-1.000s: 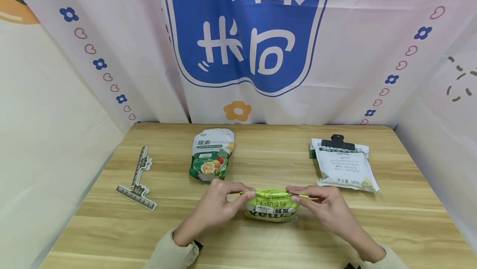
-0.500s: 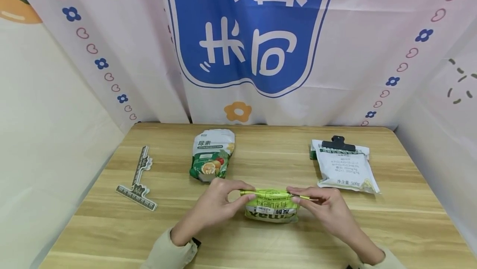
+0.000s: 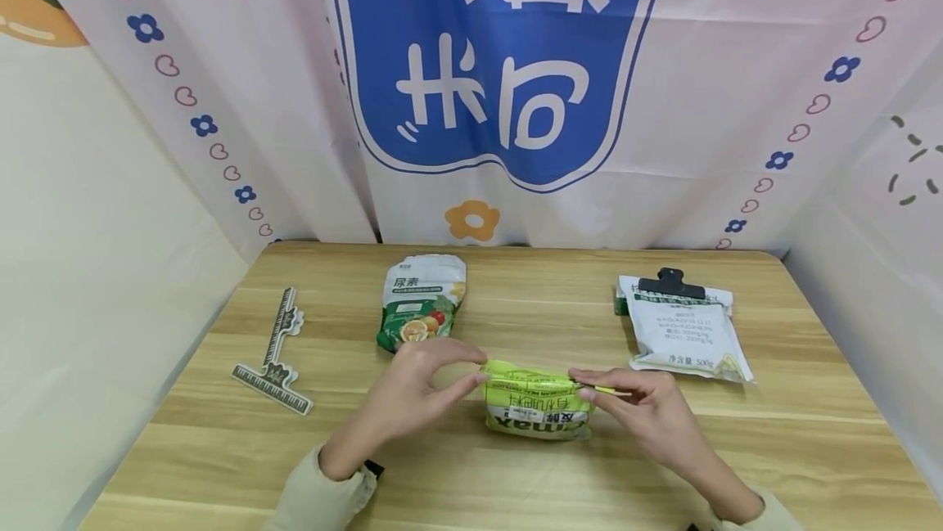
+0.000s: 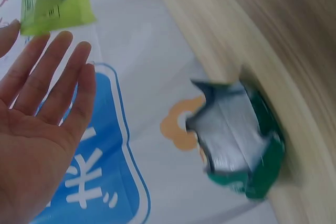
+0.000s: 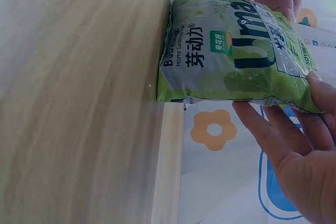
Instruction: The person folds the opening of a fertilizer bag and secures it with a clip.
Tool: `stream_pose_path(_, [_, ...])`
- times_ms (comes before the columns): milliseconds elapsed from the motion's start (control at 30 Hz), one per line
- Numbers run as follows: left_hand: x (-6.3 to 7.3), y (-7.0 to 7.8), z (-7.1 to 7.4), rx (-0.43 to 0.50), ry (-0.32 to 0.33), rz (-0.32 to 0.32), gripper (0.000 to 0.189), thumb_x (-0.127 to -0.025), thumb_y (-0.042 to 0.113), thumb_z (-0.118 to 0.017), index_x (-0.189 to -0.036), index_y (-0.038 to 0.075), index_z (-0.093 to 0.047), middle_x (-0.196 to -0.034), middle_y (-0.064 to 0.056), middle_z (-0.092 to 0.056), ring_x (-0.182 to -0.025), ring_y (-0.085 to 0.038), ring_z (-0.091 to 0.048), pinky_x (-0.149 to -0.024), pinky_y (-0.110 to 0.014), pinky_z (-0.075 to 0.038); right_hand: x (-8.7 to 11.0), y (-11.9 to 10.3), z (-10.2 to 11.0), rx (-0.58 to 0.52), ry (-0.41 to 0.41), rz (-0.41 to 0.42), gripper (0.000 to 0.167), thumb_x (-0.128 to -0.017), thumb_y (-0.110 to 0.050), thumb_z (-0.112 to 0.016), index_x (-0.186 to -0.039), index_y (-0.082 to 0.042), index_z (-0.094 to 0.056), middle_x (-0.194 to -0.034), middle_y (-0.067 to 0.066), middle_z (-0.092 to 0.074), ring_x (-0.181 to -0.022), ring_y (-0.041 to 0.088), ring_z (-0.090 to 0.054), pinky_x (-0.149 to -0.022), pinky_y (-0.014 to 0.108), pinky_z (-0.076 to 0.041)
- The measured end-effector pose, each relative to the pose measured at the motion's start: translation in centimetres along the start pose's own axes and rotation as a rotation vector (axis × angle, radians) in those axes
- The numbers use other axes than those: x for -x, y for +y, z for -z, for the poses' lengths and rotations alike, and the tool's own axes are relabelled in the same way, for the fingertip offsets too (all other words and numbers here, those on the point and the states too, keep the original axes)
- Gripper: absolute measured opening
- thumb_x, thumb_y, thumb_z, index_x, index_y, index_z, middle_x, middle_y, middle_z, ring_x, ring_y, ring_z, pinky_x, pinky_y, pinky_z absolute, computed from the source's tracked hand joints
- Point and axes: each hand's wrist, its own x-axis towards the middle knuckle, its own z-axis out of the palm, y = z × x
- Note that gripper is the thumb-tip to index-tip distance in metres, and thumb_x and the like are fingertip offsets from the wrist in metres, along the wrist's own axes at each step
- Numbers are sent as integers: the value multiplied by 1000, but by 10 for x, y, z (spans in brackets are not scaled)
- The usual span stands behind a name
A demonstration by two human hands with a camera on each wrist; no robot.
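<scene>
A yellow-green fertilizer bag (image 3: 538, 412) stands upright on the table, its top edge folded over. My right hand (image 3: 648, 412) pinches the right end of this fold between thumb and fingers, and the same bag (image 5: 231, 51) fills the upper part of the right wrist view. At the bag's left corner is my left hand (image 3: 420, 388), its thumb and fingers spread apart. The left wrist view shows that hand's straight fingers (image 4: 65, 90) right beside the green bag corner (image 4: 58, 9); whether they touch it I cannot tell.
Behind my left hand a green and white bag (image 3: 421, 302) lies on the wooden table (image 3: 545, 490). At the right lies a white bag (image 3: 685, 335) with a black clip (image 3: 672, 284) on its top. Two piano-keyboard-patterned clips, an upper one (image 3: 281, 326) and a lower one (image 3: 271, 388), lie at the left.
My left hand has let go of the bag's left top corner and drawn slightly left, its fingers spreading. The left end of the fold has risen a little. My right hand keeps its grip.
</scene>
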Motion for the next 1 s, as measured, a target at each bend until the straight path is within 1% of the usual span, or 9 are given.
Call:
stream_pose_path(233, [5,-14,25,-21,57,55,12,-96,17,-77,-107,12,-81,-105,0,-82,-100,-15,-78,-89,-34,-65,-1,0,1,-10,1,3,18,-92,-8,-79,-110,-10,-82,-120,8,-79,-107,5,-76,-88,25,-63])
stream_pose_path(367, [11,-24,39,-73,90,90,12,-95,13,-77,-106,11,-81,-106,-3,-82,-100,-18,-79,-90,-36,-65,-1,0,1,-4,-2,2,19,-92,-9,-79,-111,-11,-82,-120,7,-80,-107,5,-76,-88,25,-63])
stream_pose_path(433, [13,-29,45,-94,111,114,12,-95,11,-78,-106,9,-81,-106,-4,-83,-83,-16,-78,-77,-31,-65,-1,0,2,0,-1,-2,19,-92,-10,-80,-110,-12,-82,-120,6,-80,-107,5,-76,-89,24,-63])
stream_pose_path(500, [16,-35,50,-124,136,144,12,-95,10,-78,-106,7,-81,-104,-6,-83,-77,-16,-77,-71,-30,-64,-1,0,2,2,0,-4,19,-92,-10,-80,-110,-12,-82,-120,6,-80,-107,5,-76,-88,24,-63])
stream_pose_path(600, [20,-44,56,-139,167,236,14,-97,11,-76,-108,4,-81,-103,-10,-83,-74,-21,-78,-65,-33,-64,-1,0,2,2,-2,-3,18,-92,-10,-80,-110,-12,-82,-120,6,-80,-107,4,-76,-88,24,-63])
stream_pose_path(633, [21,-48,58,-143,172,270,15,-97,12,-75,-109,4,-80,-103,-12,-83,-84,-25,-80,-71,-37,-66,-1,0,2,1,-3,-2,18,-92,-10,-79,-110,-12,-82,-120,6,-80,-107,4,-76,-88,24,-63])
stream_pose_path(700, [24,-56,62,-144,181,341,17,-99,13,-73,-111,4,-79,-105,-15,-82,-93,-31,-81,-79,-44,-66,-1,1,2,0,-7,-1,18,-93,-10,-79,-110,-12,-82,-120,6,-80,-108,5,-76,-89,24,-63])
stream_pose_path(833, [33,-76,70,-158,190,450,18,-101,13,-71,-114,3,-78,-108,-18,-81,-97,-36,-80,-83,-48,-65,-1,1,2,-4,-10,-4,18,-93,-11,-79,-110,-13,-82,-120,5,-80,-108,5,-76,-90,24,-62])
stream_pose_path(1000, [48,-107,81,-201,198,587,24,-103,17,-68,-119,1,-75,-107,-19,-80,-96,-35,-79,-84,-48,-65,0,1,1,-7,-10,-11,17,-92,-12,-80,-110,-13,-82,-120,5,-80,-108,5,-76,-90,24,-62])
